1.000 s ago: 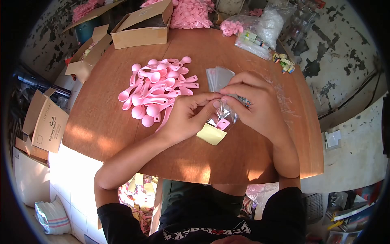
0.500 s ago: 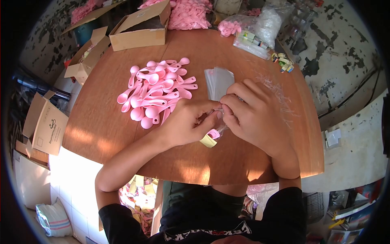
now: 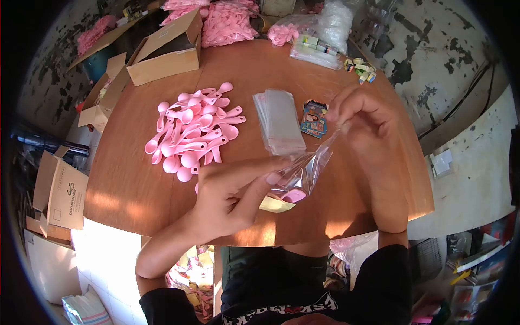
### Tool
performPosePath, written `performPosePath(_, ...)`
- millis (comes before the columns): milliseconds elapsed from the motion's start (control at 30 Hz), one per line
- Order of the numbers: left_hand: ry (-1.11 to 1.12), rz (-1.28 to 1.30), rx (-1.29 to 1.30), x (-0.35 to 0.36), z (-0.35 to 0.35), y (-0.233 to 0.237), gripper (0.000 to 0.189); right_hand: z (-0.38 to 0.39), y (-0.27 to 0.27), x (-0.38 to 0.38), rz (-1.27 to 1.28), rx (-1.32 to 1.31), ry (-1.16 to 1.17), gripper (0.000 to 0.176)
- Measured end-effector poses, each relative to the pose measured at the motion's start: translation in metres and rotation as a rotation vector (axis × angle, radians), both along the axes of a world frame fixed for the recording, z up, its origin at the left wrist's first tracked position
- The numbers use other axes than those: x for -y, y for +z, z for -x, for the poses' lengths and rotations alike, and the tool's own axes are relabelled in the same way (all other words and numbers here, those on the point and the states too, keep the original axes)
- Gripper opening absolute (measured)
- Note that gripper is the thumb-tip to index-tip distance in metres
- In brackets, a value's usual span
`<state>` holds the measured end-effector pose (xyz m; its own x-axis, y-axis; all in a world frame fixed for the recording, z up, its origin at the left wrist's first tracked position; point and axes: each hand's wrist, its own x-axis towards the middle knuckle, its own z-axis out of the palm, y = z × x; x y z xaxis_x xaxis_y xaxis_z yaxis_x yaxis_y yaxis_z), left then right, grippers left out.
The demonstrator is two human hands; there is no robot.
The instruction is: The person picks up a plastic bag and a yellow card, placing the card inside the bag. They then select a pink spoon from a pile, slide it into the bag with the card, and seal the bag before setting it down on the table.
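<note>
Over the table (image 3: 314, 214), clear creased bag (image 3: 307, 174)

A printed carton (image 3: 67, 195) stands open at the left, a striped sack (image 3: 86, 310) sits on white tiles (image 3: 111, 260), and dark cables (image 3: 472, 86) cross the peeling wall (image 3: 428, 54) at the right.

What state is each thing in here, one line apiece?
Clear bag, creased, drawn out, pink piece inside
Left hand, pinching clear bag
Right hand, pinching clear bag's end
Spoons, loose heap
Flat bags, stacked, slightly fanned
Cards, lying flat
Table carton, open
Logo carton, open
</note>
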<state>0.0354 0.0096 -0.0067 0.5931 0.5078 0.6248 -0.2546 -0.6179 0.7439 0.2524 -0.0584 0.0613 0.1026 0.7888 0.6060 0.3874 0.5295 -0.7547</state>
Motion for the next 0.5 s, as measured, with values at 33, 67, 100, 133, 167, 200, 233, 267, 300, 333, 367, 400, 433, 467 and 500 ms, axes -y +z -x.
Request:
performPosePath(33, -0.011, 0.000, -0.003, 0.006, 0.005, -0.002, 0.019, -0.016, 0.004, 0.002, -0.020, -0.081, 0.083, 0.004)
performPosePath(67, 0.067, 0.005, 0.072, 0.012, 0.009, -0.003, 0.019, -0.040, 0.009, 0.001, -0.043, -0.162, 0.167, 0.004)
performPosePath(100, 0.145, 0.010, 0.147, 0.017, 0.012, -0.005, 0.020, -0.066, 0.015, -0.001, -0.030, -0.179, 0.299, 0.007)
performPosePath(133, 0.135, 0.012, 0.143, 0.024, 0.015, -0.009, 0.020, -0.095, 0.019, -0.004, -0.015, -0.197, 0.431, 0.010)
performPosePath(167, 0.204, 0.035, 0.160, 0.030, 0.018, -0.015, 0.019, -0.123, 0.014, -0.010, -0.002, -0.283, 0.630, 0.011)
performPosePath(200, 0.272, 0.059, 0.176, 0.035, 0.019, -0.021, 0.019, -0.154, 0.000, -0.018, 0.010, -0.369, 0.827, 0.011)
performPosePath(233, 0.261, 0.065, 0.173, 0.038, 0.017, -0.026, 0.019, -0.195, -0.027, -0.032, 0.256, -0.465, 0.477, 0.012)
performPosePath(267, 0.311, 0.090, 0.185, 0.043, 0.014, -0.033, 0.019, -0.225, -0.056, -0.039, 0.495, -0.545, 0.116, 0.014)
performPosePath(300, 0.362, 0.113, 0.197, 0.048, 0.012, -0.036, 0.020, -0.233, -0.079, -0.032, 0.500, -0.549, 0.105, 0.014)
performPosePath(333, 0.374, 0.095, 0.185, 0.050, 0.009, -0.036, 0.019, -0.238, -0.100, -0.027, 0.482, -0.321, -0.241, 0.016)
performPosePath(367, 0.378, 0.094, 0.190, 0.050, 0.009, -0.036, 0.019, -0.238, -0.118, -0.023, 0.448, -0.082, -0.574, 0.020)
performPosePath(400, 0.354, 0.214, 0.186, 0.052, 0.009, -0.038, 0.017, -0.236, -0.131, -0.020, 0.402, 0.169, -0.890, 0.024)
performPosePath(433, 0.338, 0.337, 0.188, 0.053, 0.008, -0.039, 0.015, -0.227, -0.133, -0.022, 0.336, 0.433, -1.188, 0.029)
performPosePath(467, 0.356, 0.344, 0.185, 0.054, 0.006, -0.040, 0.015, -0.221, -0.133, -0.021, 0.341, 0.437, -1.169, 0.029)
performPosePath(500, 0.344, 0.399, 0.168, 0.053, 0.003, -0.039, 0.015, -0.196, -0.121, -0.017, 0.305, 0.357, -0.959, 0.031)
